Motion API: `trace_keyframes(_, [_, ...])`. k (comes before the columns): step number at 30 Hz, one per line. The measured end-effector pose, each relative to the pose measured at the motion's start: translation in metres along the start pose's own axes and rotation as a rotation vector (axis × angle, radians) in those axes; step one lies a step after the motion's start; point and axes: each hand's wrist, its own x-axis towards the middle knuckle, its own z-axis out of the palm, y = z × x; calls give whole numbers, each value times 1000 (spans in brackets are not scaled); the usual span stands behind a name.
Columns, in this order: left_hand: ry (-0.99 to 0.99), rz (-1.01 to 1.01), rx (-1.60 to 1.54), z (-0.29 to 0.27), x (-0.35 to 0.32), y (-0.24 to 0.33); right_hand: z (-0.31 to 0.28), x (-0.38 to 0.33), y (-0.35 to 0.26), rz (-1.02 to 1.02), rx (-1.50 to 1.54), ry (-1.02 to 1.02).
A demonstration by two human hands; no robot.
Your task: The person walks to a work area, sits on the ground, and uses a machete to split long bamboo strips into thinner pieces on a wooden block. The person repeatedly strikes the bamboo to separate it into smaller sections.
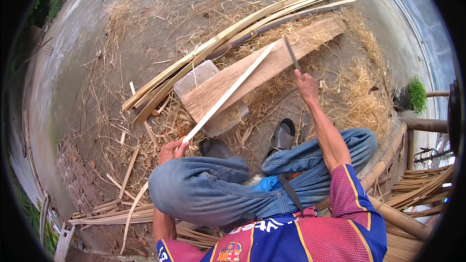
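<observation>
The left hand (171, 149) grips a pale bamboo strip (228, 93) lying across the plank (272, 63); the right hand (306, 85) clenches a blade (291, 53). Shavings abound; a far-left bamboo pile (233, 34) waits.

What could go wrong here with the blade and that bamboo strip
The right hand holds a blade raised near the bamboo strip that the left hand grips low down; a slip might reach those fingers. The strip lies on a plank propped on a block, which may shift.
</observation>
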Motion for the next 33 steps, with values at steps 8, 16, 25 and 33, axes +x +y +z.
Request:
trace_keyframes(8, [67,36,356,-56,-42,67,-9,3,-41,-264,-247,143])
trace_keyframes(16, [107,4,571,-157,-94,122,43,-72,-178,-1152,-160,-180])
trace_keyframes(25, [609,67,785,-166,-169,-25,69,-157,-220,-1315,220,-430])
trace_keyframes(33, [487,-618,-1203,77,-157,-97,106,-239,-180,-950,198,-841])
